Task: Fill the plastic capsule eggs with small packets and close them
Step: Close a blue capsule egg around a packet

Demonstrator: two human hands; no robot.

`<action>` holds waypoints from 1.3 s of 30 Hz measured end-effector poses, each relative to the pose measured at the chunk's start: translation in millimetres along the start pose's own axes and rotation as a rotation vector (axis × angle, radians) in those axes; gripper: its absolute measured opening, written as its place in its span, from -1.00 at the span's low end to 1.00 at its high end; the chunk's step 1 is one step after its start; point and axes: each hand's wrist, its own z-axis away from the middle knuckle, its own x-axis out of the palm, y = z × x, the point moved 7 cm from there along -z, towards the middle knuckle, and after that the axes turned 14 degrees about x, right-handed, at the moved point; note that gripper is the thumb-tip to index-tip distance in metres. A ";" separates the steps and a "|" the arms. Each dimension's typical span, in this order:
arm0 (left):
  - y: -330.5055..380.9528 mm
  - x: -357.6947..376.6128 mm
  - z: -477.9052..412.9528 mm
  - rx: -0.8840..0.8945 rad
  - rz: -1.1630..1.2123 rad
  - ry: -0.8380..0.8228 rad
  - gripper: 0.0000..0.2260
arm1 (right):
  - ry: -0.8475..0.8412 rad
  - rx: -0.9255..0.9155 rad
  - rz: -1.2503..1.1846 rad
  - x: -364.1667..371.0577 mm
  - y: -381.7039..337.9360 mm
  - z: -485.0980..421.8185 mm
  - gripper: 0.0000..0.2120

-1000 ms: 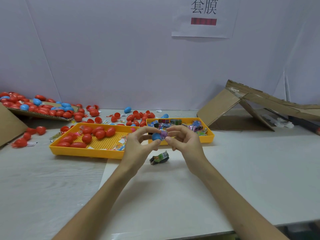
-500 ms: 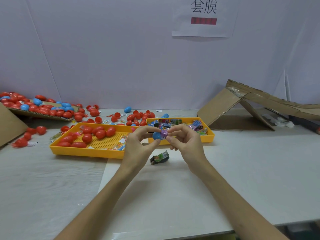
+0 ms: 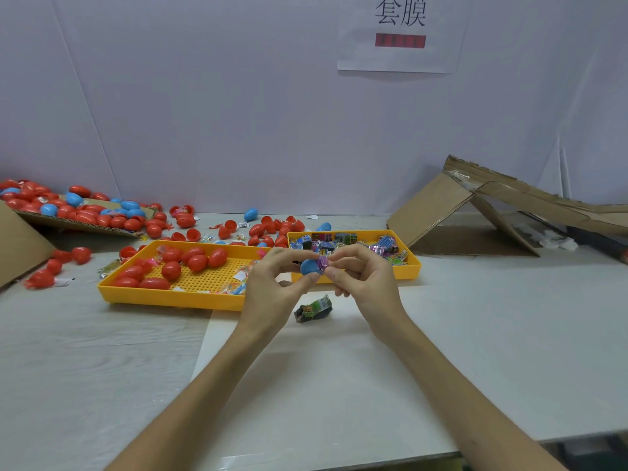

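Above the table (image 3: 509,334), the left hand (image 3: 272,283) pinches a blue egg half (image 3: 308,266) while the right hand (image 3: 367,280) grips a purple packet (image 3: 321,263) at its mouth. Behind sit a tray of red eggs (image 3: 176,297) and a tray of packets (image 3: 413,270), partly hidden by the hands. A green packet (image 3: 314,308) lies below. How far the purple packet is in, the fingers hide.
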 end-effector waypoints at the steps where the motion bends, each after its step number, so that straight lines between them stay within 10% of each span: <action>1: -0.1 0.2 -0.1 -0.005 0.004 -0.001 -0.73 | 0.010 0.007 -0.017 -1.1 0.4 -0.6 -0.88; 39: 0.8 3.2 -1.0 -0.017 0.132 -0.020 -0.85 | 0.073 -0.120 0.179 -0.4 -14.8 5.6 -0.77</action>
